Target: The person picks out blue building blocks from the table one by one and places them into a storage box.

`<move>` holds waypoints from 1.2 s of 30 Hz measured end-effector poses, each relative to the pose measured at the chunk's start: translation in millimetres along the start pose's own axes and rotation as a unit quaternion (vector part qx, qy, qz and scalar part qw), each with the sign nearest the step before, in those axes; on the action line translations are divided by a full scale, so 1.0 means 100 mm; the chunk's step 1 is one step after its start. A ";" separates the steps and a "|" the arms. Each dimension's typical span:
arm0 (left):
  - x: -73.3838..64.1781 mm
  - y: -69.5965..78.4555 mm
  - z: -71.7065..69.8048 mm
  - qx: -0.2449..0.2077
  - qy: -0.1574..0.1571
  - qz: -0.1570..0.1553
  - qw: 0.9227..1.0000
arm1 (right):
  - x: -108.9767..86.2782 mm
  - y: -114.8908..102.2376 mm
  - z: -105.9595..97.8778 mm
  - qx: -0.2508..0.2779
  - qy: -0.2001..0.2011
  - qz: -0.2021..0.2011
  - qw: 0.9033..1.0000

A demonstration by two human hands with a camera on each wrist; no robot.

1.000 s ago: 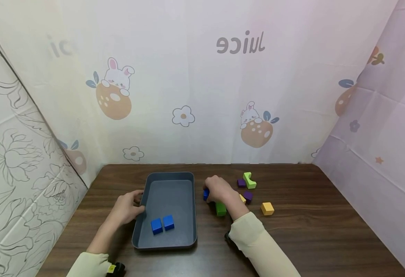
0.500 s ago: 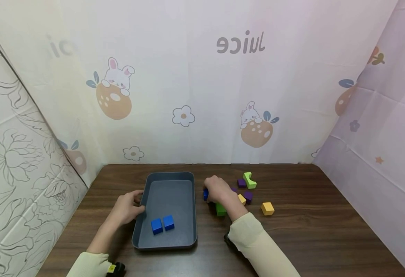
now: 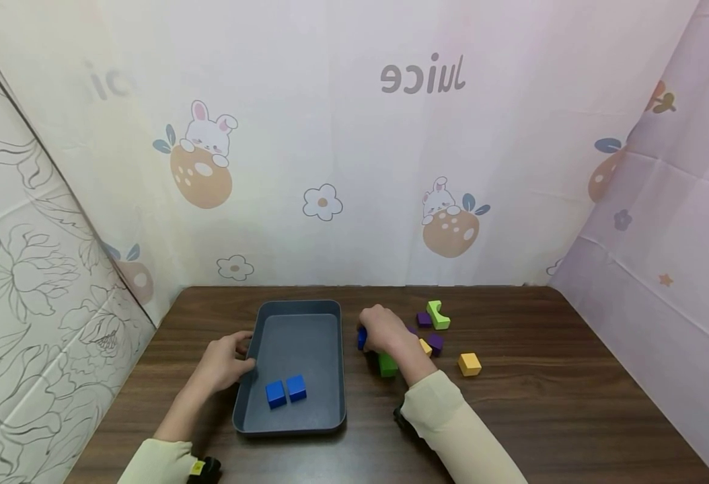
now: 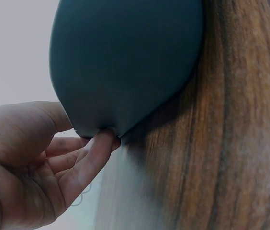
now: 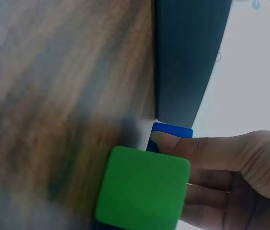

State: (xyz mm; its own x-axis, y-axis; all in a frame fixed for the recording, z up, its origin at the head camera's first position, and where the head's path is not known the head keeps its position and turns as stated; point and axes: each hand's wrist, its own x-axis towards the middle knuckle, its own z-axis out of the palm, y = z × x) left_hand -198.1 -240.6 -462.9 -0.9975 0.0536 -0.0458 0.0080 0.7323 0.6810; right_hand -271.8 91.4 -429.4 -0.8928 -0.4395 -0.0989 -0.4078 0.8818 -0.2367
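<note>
In the head view, a dark grey tray (image 3: 296, 349) lies on the table, with two blue blocks (image 3: 276, 394) inside toward its near end. My left hand (image 3: 224, 361) holds the tray's left wall; in the left wrist view its fingertips (image 4: 107, 132) reach the wall's lower edge. To the right of the tray, my right hand (image 3: 385, 331) pinches another blue block (image 5: 172, 129), the thumb lying on it in the right wrist view. A green block (image 5: 142, 187) is close by, partly under the right hand in the head view. The right hand's other fingers are partly hidden.
Purple blocks (image 3: 436, 343), a yellow block (image 3: 469, 364), and a light green arch-shaped block (image 3: 438, 314) lie right of and beyond my right hand. Another yellow block (image 3: 425, 347) shows beside the wrist. A printed curtain (image 3: 354, 168) hangs behind the wooden table (image 3: 530, 417).
Almost nothing has moved. My right hand stays at the blue block beside the tray, and the left hand keeps its place at the tray wall; the head view has shifted very slightly.
</note>
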 end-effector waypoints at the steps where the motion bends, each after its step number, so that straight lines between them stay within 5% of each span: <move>1: 0.00 0.00 0.00 0.000 0.001 -0.001 1.000 | -0.01 0.00 -0.01 0.002 0.001 0.000 1.000; 36: 0.02 -0.03 0.01 0.002 -0.001 -0.012 1.000 | -0.30 -0.16 -0.42 0.038 0.038 -0.039 0.998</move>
State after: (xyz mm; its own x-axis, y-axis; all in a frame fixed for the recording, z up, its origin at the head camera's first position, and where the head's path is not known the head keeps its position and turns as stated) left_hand -200.2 -241.7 -465.8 -0.9973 0.0377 -0.0632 -0.0151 0.7354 0.6774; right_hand -246.6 97.7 -382.1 -0.8718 -0.4899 -0.0046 -0.4638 0.8284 -0.3141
